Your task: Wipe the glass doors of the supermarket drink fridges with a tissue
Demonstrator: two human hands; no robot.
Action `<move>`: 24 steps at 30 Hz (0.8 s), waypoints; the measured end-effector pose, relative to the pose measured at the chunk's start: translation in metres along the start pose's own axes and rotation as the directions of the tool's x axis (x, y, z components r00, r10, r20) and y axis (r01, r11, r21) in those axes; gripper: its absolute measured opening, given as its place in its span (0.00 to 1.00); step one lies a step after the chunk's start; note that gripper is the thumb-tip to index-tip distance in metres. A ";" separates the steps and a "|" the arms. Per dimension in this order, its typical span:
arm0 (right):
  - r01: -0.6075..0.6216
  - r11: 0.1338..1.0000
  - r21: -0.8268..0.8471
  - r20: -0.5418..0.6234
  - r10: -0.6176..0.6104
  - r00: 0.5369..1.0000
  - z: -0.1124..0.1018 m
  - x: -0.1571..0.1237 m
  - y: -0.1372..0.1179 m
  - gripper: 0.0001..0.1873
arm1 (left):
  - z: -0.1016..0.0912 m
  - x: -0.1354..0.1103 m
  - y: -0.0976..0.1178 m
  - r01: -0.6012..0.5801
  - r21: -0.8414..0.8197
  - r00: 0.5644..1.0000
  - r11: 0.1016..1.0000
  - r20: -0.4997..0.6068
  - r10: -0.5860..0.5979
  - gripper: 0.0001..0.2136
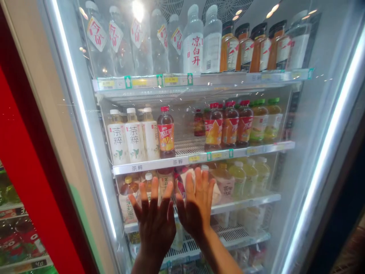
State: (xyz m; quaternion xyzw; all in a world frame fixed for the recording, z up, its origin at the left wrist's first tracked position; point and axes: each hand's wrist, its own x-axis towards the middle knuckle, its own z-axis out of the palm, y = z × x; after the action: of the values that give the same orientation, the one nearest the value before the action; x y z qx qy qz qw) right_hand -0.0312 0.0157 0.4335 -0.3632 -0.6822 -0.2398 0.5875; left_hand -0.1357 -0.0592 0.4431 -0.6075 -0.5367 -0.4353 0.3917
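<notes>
My left hand (pixel 156 224) is raised with its fingers spread, in front of the third shelf of a lit drinks cooler (pixel 205 161). Beside it my right hand (pixel 196 205) is also open, palm turned toward the cooler. Neither holds anything. Whether the fingers touch a glass pane cannot be made out. Behind the left hand stand tea bottles with pale labels (pixel 129 205). Past the right fingertips is a pinkish-white package (pixel 218 192), partly covered by the hand. Above the hands, a red-capped iced tea bottle (pixel 166 133) stands beside white-labelled tea bottles (pixel 117 137).
Clear water bottles (pixel 193 45) and black-capped amber bottles (pixel 259 49) line the top shelf. Several red-capped bottles (pixel 230 123) and green-capped bottles (pixel 273 118) fill the second shelf's right side. Bright light strips (pixel 82 114) edge the cooler. A red panel (pixel 34 171) stands at left.
</notes>
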 end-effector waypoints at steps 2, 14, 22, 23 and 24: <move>0.001 1.000 0.005 -0.031 0.000 1.000 0.001 0.022 -0.004 0.41 | -0.002 -0.001 -0.005 0.001 0.010 1.000 1.000 0.003 -0.001 0.27; 0.048 0.998 -0.029 -0.013 -0.048 0.999 0.006 0.001 -0.015 0.41 | 0.013 -0.019 -0.022 -0.055 0.055 0.995 0.997 -0.082 0.059 0.25; 0.090 0.996 -0.014 0.035 -0.090 0.995 0.007 -0.035 -0.021 0.40 | 0.011 -0.016 -0.023 -0.069 0.050 0.995 0.996 -0.075 0.073 0.23; 0.095 0.995 -0.019 0.035 -0.095 0.995 0.007 -0.037 -0.021 0.40 | 0.011 -0.016 -0.023 -0.071 0.045 0.994 0.996 -0.074 0.074 0.23; 0.091 0.996 -0.024 0.022 -0.090 0.996 0.006 -0.033 -0.020 0.40 | 0.011 -0.017 -0.024 -0.074 0.043 0.994 0.996 -0.076 0.078 0.23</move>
State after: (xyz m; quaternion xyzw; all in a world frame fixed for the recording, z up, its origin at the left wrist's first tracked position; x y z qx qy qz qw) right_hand -0.0486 0.0009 0.4020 -0.3417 -0.7011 -0.2708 0.5642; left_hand -0.1586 -0.0512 0.4240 -0.6022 -0.5062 -0.4323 0.4406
